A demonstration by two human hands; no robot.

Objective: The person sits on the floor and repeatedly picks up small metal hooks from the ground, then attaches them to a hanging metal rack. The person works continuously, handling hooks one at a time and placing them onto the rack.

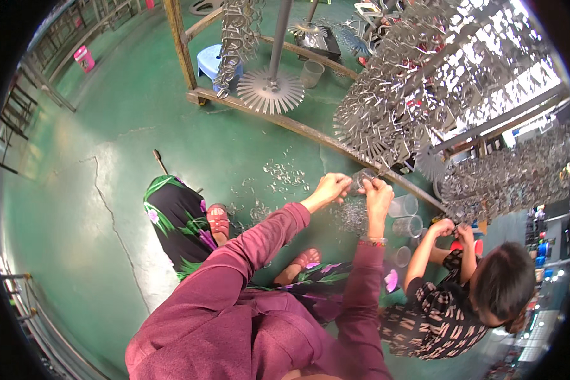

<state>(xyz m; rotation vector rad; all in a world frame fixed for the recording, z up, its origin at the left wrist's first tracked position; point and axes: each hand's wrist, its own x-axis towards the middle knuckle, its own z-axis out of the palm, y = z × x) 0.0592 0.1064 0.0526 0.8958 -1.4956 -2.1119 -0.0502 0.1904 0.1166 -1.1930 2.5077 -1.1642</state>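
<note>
My left hand [331, 190] reaches in over the green floor with thumb and fingertips pinched together. Close on its right, my right hand [377, 194] has its fingers bent and closed in a pinch too. Whatever is between the fingertips of either hand is too small to make out. Just beyond the hands shows a greyish, partly hidden shape, blurred against the wooden rail. Beneath them lies a heap of small shiny metal pieces [351, 216]. More loose metal pieces [285, 176] are scattered on the floor farther left. Clear plastic cups [403, 206] stand right of my right wrist.
A wooden rail [310, 132] crosses beyond my hands. Above it hang dense bunches of metal hooks [392, 95] and a slotted metal disc [270, 92]. A co-worker [468, 297] sits close on my right. A blue stool [210, 61] and a pink bucket [83, 58] stand farther off.
</note>
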